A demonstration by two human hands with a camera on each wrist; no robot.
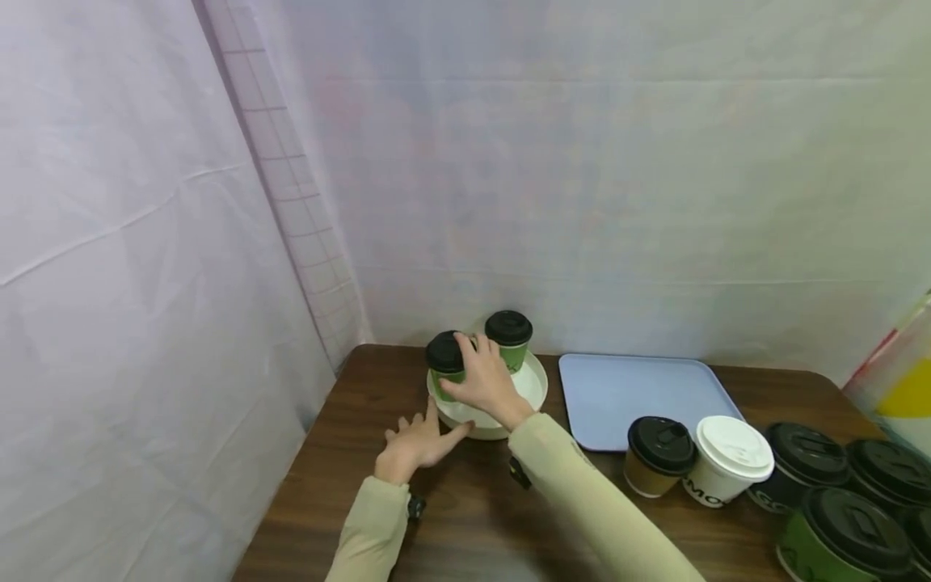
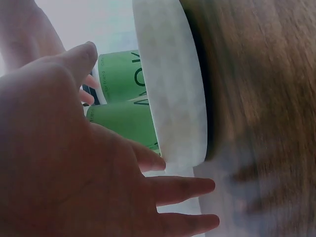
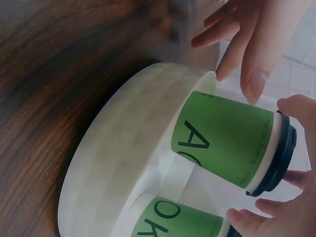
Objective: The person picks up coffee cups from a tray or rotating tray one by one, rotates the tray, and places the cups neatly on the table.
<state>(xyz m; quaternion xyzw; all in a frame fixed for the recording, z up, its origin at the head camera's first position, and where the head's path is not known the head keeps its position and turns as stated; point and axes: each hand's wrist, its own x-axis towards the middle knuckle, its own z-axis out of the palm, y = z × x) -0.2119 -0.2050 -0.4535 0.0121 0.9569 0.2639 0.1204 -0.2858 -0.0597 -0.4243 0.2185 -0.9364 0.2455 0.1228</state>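
A green paper cup [image 1: 447, 380] with a black lid stands at the left of a round white tray [image 1: 531, 390]. My right hand [image 1: 483, 380] reaches over it and grips the cup around its lid, thumb on one side and fingers on the other. A second green cup [image 1: 512, 352], also black-lidded, is on the tray farther back, close to the right hand's fingers in the right wrist view. My left hand [image 1: 416, 444] is spread beside the near left side of the tray, its fingertips [image 2: 157, 163] right at the tray's wall [image 2: 175, 89]; it holds nothing.
Right of the round tray lies a flat light blue tray [image 1: 640, 392]. In front of it stand a brown cup [image 1: 646, 475] and a white cup [image 1: 727, 461], with several dark and green cups [image 1: 822, 541] at the right. A white curtain [image 1: 582, 178] hangs behind the wooden table [image 1: 327, 477].
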